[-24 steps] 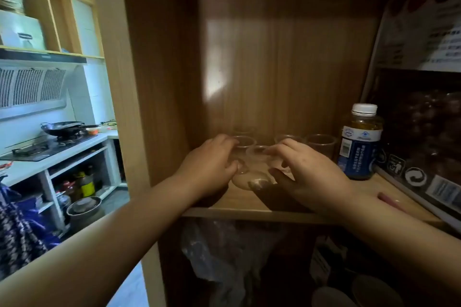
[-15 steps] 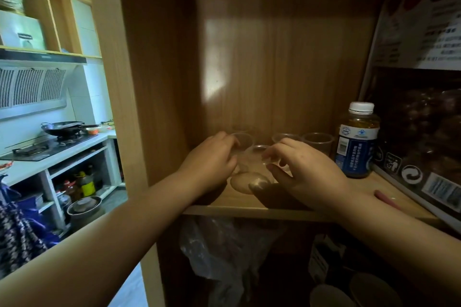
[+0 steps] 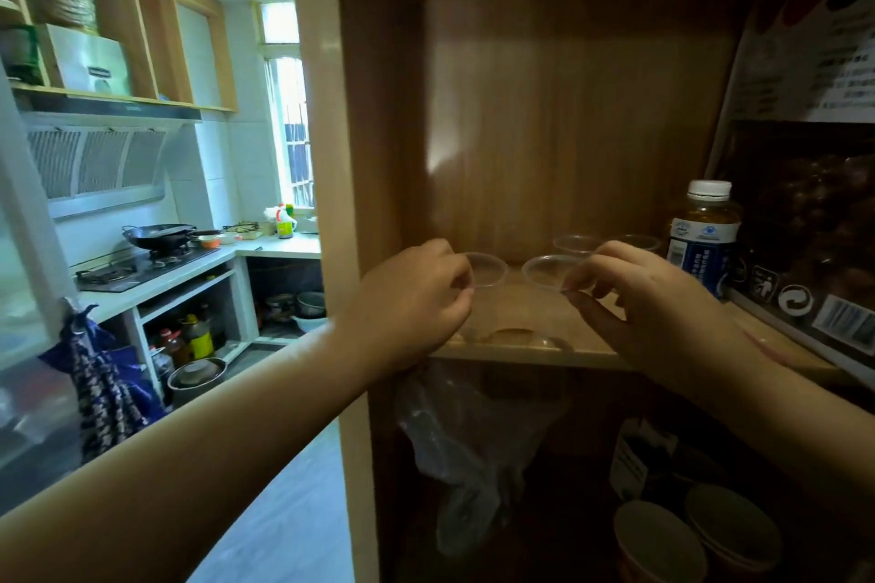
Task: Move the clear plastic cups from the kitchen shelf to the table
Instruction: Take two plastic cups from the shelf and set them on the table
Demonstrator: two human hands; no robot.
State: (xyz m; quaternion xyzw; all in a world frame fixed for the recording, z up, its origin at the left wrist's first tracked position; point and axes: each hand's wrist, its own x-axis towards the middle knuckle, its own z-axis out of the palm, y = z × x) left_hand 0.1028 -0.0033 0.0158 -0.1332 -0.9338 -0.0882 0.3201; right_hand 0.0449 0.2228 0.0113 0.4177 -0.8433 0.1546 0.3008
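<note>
Inside a wooden shelf (image 3: 521,353), my left hand (image 3: 416,298) pinches the rim of one clear plastic cup (image 3: 487,267). Just to its right, my right hand (image 3: 634,298) pinches the rim of a second clear cup (image 3: 544,272). Both cups are upright near the shelf's front edge, and their see-through bases show faintly low down at the edge. I cannot tell whether the bases touch the board. Two more clear cups (image 3: 575,244) (image 3: 634,241) stand further back, behind my right hand.
A blue-labelled bottle with a white cap (image 3: 705,241) stands right of the cups, beside a large bag of dark dried goods (image 3: 805,227). Below the shelf hang a plastic bag (image 3: 464,440) and stacked paper bowls (image 3: 663,540). A stove with a wok (image 3: 158,234) is at left.
Both hands were together on one tilted cup or stack in the middle. Now they are apart, each with its own upright cup, and closer to the shelf's front edge.
</note>
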